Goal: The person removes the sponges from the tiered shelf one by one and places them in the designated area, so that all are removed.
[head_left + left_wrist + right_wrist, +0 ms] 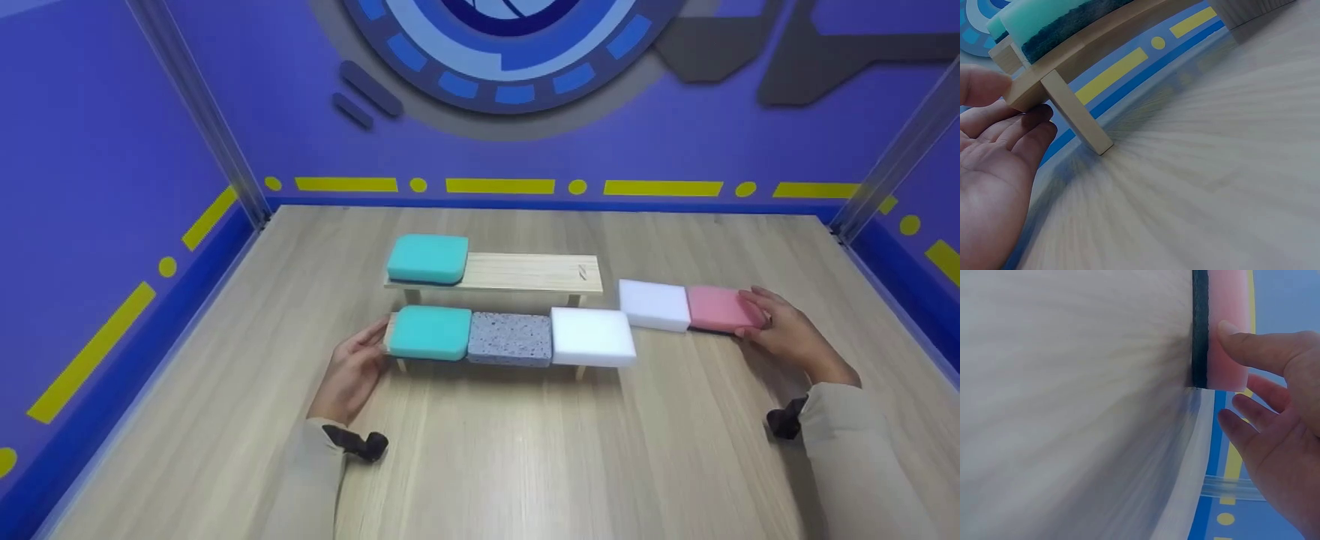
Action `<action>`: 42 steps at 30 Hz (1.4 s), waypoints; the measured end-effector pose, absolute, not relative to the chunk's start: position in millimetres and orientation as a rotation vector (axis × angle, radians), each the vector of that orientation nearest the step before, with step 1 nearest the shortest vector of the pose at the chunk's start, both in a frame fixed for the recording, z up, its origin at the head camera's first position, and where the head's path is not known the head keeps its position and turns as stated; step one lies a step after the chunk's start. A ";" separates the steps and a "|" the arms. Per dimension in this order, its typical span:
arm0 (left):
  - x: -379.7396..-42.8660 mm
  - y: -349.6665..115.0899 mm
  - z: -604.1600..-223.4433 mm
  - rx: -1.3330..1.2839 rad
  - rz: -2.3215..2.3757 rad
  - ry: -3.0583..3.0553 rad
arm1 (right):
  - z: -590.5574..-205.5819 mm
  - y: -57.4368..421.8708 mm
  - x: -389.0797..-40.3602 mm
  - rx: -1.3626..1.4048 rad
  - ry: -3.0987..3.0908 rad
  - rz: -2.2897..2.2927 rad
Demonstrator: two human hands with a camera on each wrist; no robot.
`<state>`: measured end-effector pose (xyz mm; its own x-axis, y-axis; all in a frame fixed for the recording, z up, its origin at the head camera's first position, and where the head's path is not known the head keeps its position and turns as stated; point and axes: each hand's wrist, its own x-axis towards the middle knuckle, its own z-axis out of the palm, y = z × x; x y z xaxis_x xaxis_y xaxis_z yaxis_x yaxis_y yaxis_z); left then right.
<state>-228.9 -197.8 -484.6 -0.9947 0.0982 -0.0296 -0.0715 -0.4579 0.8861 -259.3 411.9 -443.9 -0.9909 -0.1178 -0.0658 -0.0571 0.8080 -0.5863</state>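
Observation:
My left hand (358, 373) holds the left end of the front wooden stand (1072, 67), its thumb at the end of the board and its fingers curled beneath. On that stand sit, left to right, a teal sponge (431, 333), a speckled grey block (510, 339) and a white sponge (592, 335). My right hand (789, 334) pinches a pink sponge (721, 308) by its right end, thumb on the near side. In the right wrist view the pink sponge (1227, 337) shows a dark green scouring layer. Another white sponge (654, 304) lies against its left side.
Behind the front stand is a second wooden stand (532, 271) with a teal sponge (427, 257) at its left end. Both stand on a light wood table (487, 465). Blue-purple panels (510, 154) with yellow markings border the back and sides.

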 end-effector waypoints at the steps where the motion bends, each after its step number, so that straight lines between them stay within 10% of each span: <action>1: -229.2 -198.2 -484.6 0.046 2.596 1.590 | -443.8 411.5 -259.3 -0.142 2.891 -0.937; 42: -229.1 -198.7 -486.4 0.071 2.596 1.606 | -421.2 393.7 -249.8 -0.226 3.000 -1.019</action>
<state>-229.1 -198.7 -486.4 -0.9950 0.0995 -0.0071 -0.0507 -0.4438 0.8947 -249.8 393.7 -421.2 -0.9893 -0.1230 0.0783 -0.1453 0.7841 -0.6034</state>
